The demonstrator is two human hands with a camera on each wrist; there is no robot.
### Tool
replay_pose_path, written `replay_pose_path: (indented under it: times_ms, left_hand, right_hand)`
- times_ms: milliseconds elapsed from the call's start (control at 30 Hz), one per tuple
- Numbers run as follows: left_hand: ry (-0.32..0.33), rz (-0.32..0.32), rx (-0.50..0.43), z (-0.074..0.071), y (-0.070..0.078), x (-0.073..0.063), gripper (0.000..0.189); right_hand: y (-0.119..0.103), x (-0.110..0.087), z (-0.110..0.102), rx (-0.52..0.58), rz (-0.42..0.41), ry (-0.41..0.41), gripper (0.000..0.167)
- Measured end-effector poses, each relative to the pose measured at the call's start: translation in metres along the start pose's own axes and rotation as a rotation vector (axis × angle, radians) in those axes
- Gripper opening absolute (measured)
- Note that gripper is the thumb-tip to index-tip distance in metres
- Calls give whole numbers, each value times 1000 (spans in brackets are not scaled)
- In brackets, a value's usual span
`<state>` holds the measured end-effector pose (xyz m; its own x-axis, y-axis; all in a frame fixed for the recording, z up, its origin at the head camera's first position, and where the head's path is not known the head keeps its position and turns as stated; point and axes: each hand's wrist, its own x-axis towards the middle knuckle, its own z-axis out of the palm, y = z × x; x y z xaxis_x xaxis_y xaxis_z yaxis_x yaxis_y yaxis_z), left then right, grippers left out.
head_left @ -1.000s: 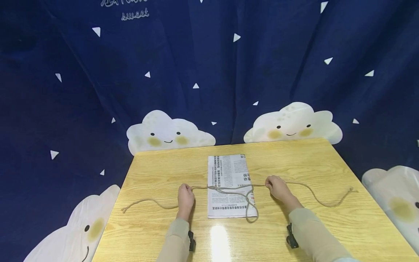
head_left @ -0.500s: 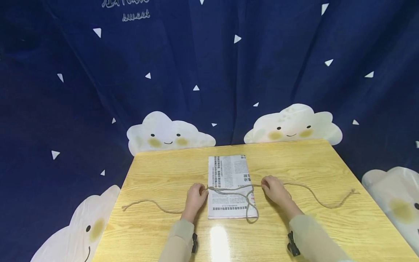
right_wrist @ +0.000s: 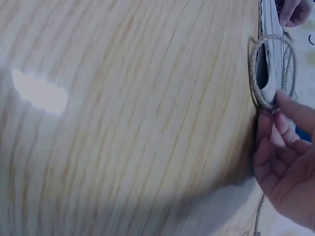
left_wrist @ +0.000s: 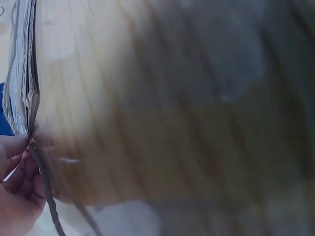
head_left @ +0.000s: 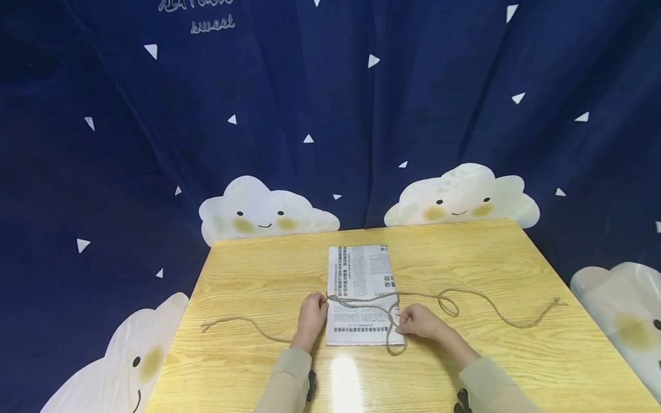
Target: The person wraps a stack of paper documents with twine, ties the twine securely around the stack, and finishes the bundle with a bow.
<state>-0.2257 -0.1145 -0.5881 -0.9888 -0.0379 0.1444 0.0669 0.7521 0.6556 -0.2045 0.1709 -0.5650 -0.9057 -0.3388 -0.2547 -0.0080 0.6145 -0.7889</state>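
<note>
A folded newspaper lies on the wooden table, with a thin brown twisted rope running across it. At the paper's left edge my left hand pinches the rope between thumb and finger; its tail hangs from the fingers in the left wrist view. My right hand is at the paper's right edge, thumb and fingertips pinching the rope where a loop hangs past the paper. Whether these fingertips also grip the paper I cannot tell. In the right wrist view the left hand shows at the top.
One rope tail stretches left over the wooden table. The other tail runs right with a small curl. Behind the table's far edge hangs a dark blue curtain printed with clouds and triangles.
The left hand has slid right along the rope to the paper's edge. The right hand has let go of the right tail and moved left and nearer, to the loop.
</note>
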Motion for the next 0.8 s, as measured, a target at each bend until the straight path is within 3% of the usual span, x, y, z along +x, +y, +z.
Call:
replay_pose_path:
  times_ms: [267,333,467,667,800]
  left_hand:
    - [20,-74,11,2,0,1,9]
    - [14,-106,12,3,1,2,10]
    - [15,-136,32,4,3,4,14]
    - [21,-149,57,5,3,5,18]
    - [5,-151,62,4,4,5,19]
  right_hand:
    - [-5,0,-1,164,28,-75,15]
    - [-7,3,2,224,43,-58,16]
    - [-8,10,14,282,42,55,13]
    - [-8,14,28,59,-55,221,14]
    - [-6,16,23,-39,-47,269,11]
